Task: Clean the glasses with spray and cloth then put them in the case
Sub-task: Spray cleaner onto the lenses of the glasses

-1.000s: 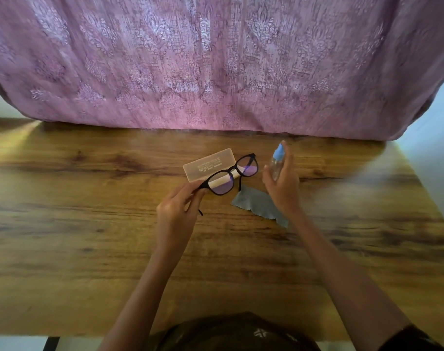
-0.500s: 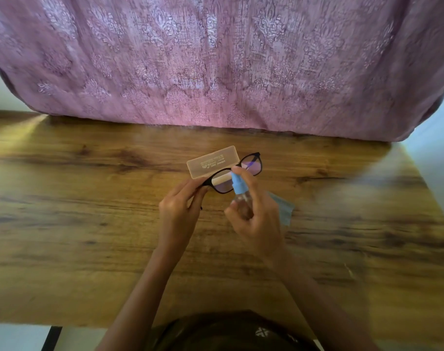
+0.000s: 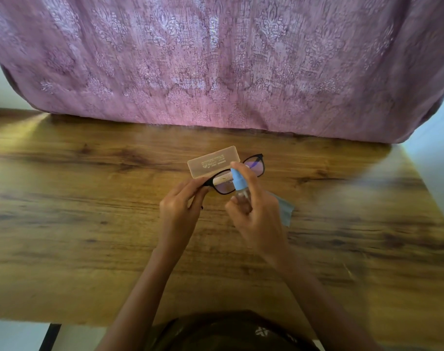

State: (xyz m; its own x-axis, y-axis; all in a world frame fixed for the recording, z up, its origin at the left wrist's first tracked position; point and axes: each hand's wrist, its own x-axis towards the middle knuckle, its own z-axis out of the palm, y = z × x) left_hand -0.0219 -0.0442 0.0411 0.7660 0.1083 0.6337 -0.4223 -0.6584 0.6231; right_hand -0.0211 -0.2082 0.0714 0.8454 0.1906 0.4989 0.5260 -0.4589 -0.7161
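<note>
1. The left hand [image 3: 178, 207] pinches the black glasses [image 3: 237, 177] by one end, lifted just nearer than the case [image 3: 214, 165].
2. The right hand [image 3: 256, 211] is wrapped around the spray bottle [image 3: 239, 184], which covers part of one lens.
3. The cloth [image 3: 284, 207] lies right of the case, half hidden by that hand; a pink curtain [image 3: 220, 62] hangs beyond.

**A:** where's everything sitting?

**B:** black-framed glasses with purple-tinted lenses [image 3: 251, 168] are held up off the wood. Small clear spray bottle with a light blue cap [image 3: 238, 184] is right in front of one lens. Translucent beige plastic case [image 3: 214, 165] lies closed behind them, grey-blue cleaning cloth [image 3: 285, 209] flat nearby.
</note>
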